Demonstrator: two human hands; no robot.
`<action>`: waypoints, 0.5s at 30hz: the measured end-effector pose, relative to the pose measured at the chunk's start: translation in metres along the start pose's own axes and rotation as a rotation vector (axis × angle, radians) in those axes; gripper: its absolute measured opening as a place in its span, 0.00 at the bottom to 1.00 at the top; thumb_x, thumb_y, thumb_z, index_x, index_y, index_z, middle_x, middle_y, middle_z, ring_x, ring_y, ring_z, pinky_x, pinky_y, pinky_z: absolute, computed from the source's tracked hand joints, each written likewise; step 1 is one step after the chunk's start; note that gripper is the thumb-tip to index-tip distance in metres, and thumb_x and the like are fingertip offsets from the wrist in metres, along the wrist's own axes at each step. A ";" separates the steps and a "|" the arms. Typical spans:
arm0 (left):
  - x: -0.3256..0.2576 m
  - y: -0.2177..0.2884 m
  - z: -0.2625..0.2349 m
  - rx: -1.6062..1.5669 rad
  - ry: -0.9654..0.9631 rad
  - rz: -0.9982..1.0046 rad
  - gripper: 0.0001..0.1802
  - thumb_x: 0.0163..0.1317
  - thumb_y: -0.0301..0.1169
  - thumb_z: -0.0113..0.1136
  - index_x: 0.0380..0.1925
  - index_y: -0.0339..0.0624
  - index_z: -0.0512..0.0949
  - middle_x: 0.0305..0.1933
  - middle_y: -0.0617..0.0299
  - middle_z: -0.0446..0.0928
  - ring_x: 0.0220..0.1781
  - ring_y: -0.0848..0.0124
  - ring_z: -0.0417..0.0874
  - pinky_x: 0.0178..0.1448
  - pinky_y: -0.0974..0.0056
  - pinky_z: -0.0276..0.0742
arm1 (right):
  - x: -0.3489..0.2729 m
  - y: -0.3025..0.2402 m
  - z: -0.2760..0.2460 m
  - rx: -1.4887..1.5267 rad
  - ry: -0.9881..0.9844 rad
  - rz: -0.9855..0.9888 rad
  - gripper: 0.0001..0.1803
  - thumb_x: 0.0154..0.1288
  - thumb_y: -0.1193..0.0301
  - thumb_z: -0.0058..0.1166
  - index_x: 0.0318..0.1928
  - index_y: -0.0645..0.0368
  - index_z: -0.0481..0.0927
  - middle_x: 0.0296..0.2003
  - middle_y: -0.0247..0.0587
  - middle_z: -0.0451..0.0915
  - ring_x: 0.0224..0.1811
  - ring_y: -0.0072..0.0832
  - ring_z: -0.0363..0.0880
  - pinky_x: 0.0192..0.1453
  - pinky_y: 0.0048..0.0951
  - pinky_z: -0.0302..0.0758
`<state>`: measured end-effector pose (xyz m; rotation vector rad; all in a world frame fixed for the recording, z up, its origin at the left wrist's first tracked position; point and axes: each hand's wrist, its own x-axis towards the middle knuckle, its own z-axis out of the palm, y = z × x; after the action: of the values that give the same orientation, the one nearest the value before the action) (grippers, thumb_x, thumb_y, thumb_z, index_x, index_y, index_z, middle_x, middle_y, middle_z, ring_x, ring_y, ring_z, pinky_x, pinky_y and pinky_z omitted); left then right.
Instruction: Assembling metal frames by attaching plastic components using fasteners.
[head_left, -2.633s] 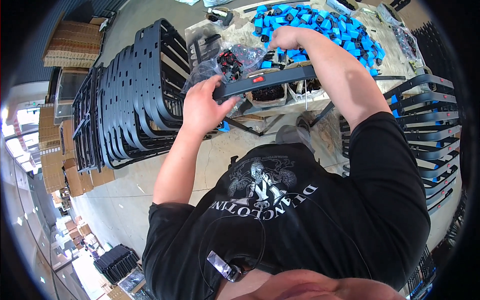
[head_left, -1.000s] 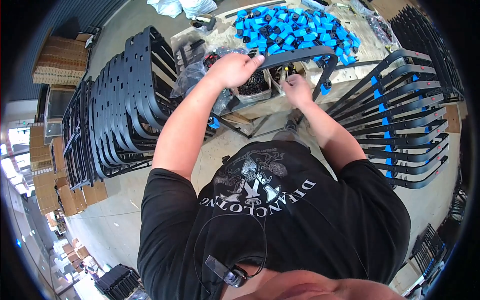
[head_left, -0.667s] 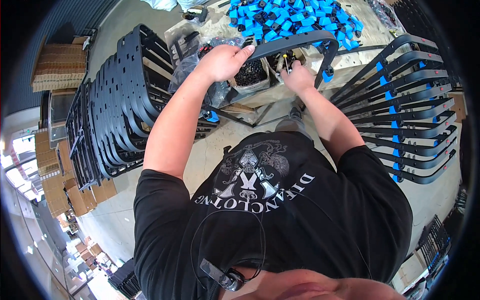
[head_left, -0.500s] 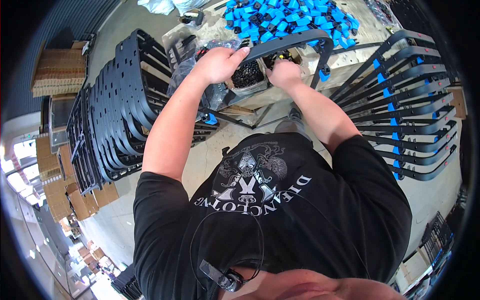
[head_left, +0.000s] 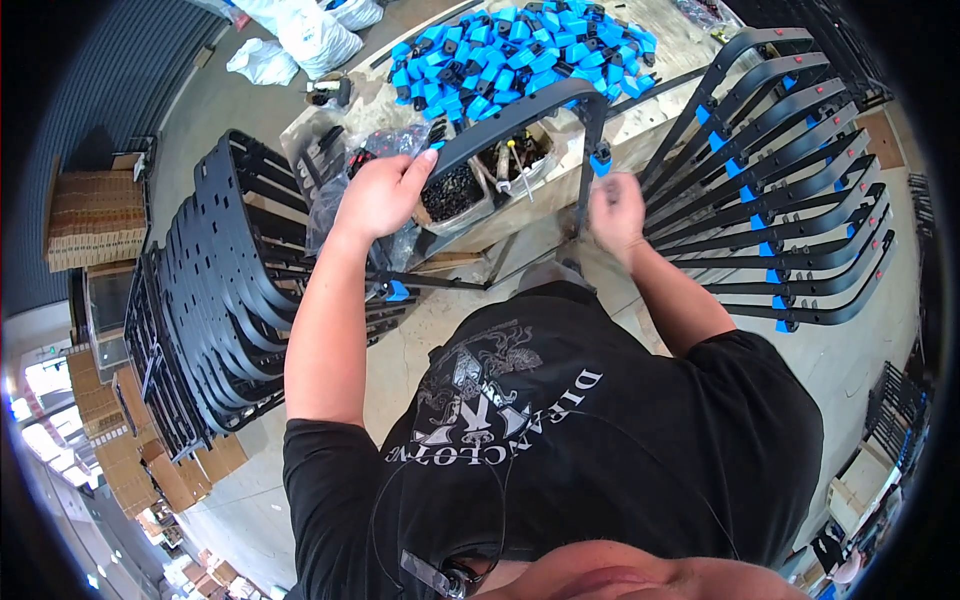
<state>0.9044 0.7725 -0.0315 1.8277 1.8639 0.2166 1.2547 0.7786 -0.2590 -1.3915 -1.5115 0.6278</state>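
My left hand [head_left: 385, 195] is closed around a black bent frame [head_left: 520, 118], its thumb lying along the top bar. Close by the frame's right leg is my right hand [head_left: 617, 208], with fingers curled; whatever they hold, if anything, is hidden. A blue fitting [head_left: 600, 165] sits on that leg, just above the right hand. Behind the frame's bar, a box of small black parts [head_left: 455, 197] stands beside a second box holding a screwdriver with a yellow end [head_left: 517, 160]. Another blue fitting [head_left: 397, 290] shows low on the frame's left side.
Loose blue plastic pieces [head_left: 520, 55] are heaped on the wooden worktable [head_left: 660, 120]. Black frames with blue fittings [head_left: 790, 190] stand in a row at right. More black frames [head_left: 220, 240] are stacked at left, near flattened cartons [head_left: 97, 220]. White sacks [head_left: 310, 40] lie beyond the table.
My right hand has moved from the parts boxes to the frame's right leg, uncovering the screwdriver. My left hand stays on the frame. The whole view has shifted a little.
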 end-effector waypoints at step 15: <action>0.005 0.013 0.010 -0.086 0.043 -0.121 0.30 0.76 0.52 0.51 0.30 0.34 0.80 0.21 0.49 0.77 0.26 0.52 0.79 0.36 0.54 0.74 | 0.227 0.099 0.008 -0.537 -0.227 0.877 0.34 0.66 0.46 0.56 0.59 0.64 0.81 0.62 0.54 0.79 0.65 0.43 0.79 0.69 0.40 0.75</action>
<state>0.9210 0.7762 -0.0353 1.6587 1.9565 0.2907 1.3161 1.0174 -0.2801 -2.5120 -1.2292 0.9649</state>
